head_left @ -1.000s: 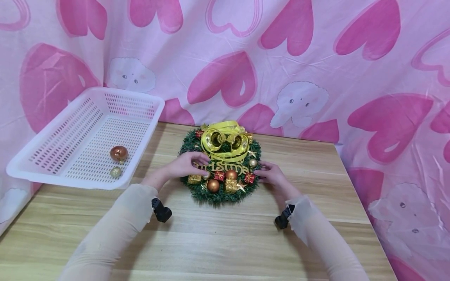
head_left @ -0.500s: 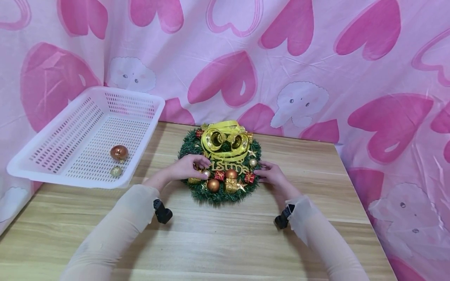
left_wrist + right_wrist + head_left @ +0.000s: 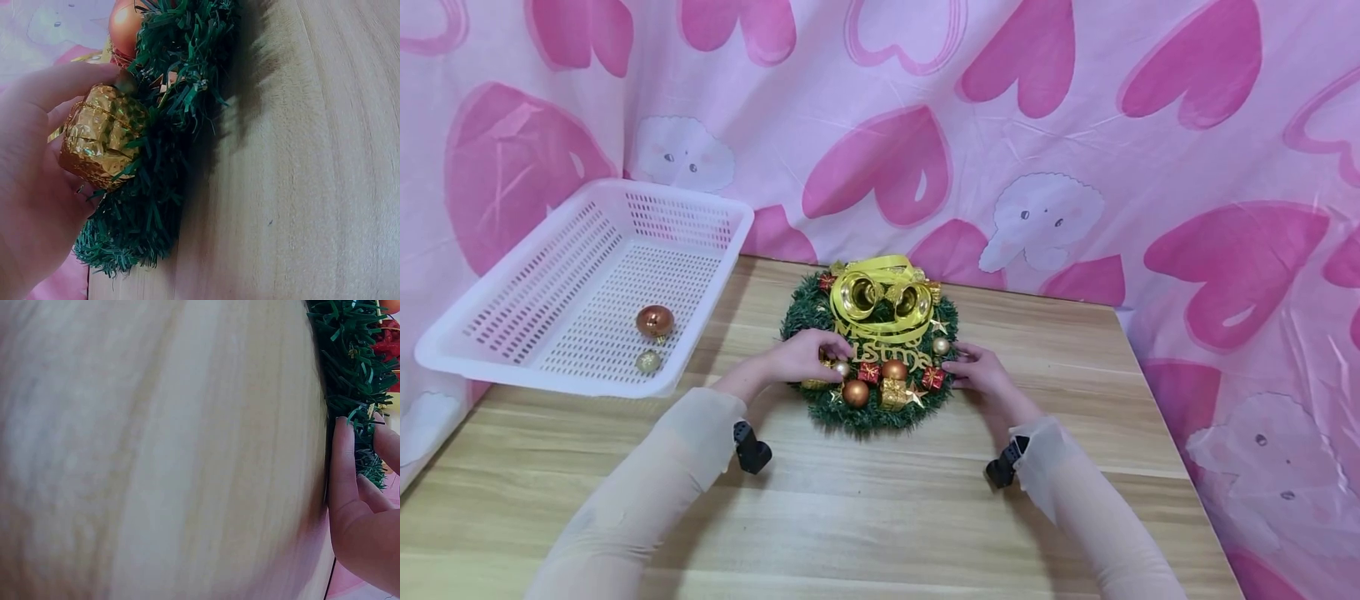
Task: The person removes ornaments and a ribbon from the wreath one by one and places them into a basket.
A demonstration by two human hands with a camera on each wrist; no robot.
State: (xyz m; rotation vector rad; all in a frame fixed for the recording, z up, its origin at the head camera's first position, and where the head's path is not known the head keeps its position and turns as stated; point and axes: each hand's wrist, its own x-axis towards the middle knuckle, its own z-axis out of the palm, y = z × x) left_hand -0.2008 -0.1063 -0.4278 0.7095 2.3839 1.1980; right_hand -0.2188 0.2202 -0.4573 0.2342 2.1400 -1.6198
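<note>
Left hand point(image 3: 801, 357) is curling round a gold gift box point(image 3: 103, 137), grasping it at the wreath's point(image 3: 872, 421) left side. Right hand point(image 3: 983, 371) is pinching the wreath's right edge. Wreath is lying on the wooden table point(image 3: 865, 525) (yellow ribbon point(image 3: 883, 333) and two gold bells point(image 3: 859, 295) resting on its far part). Left of it, a white basket point(image 3: 490, 375) is holding a copper bauble point(image 3: 655, 319) and a smaller pale-gold ball point(image 3: 647, 361).

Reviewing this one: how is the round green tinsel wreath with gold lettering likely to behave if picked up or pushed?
The wreath would probably give softly at its edge, given its loose, thin strands. Its shiny gold bells and looping yellow ribbon might shift when lifted. Lying flat and broad, it seems unlikely to roll.
</note>
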